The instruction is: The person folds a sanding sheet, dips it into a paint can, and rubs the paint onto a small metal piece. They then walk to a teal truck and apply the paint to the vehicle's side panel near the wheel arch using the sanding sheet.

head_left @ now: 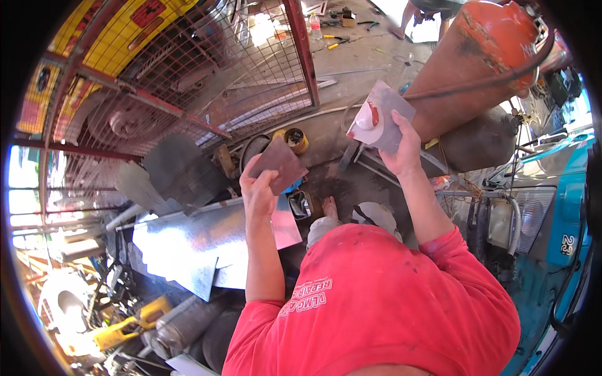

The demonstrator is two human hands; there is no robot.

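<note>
My left hand (pixel 258 194) is closed on a flat, dark reddish-brown square piece (pixel 282 164), thumb and fingers pinching its near left side. Whether that piece is metal or sandpaper I cannot tell. Farther to the right, my right hand (pixel 402 150) grips the right side of a thin grey plate (pixel 395 109), held tilted. A white patch with a red mark covers the plate's left part. The two pieces are apart from each other, both raised above the floor.
Shiny metal sheets (pixel 194 244) lie at the left. Beyond stands a red-framed mesh gate (pixel 307 56). A large rusty-orange cylinder (pixel 467 69) leans at the far right, near a teal vehicle (pixel 567 213). A yellow can (pixel 296 141), a bottle (pixel 315 26) and hand tools are ahead.
</note>
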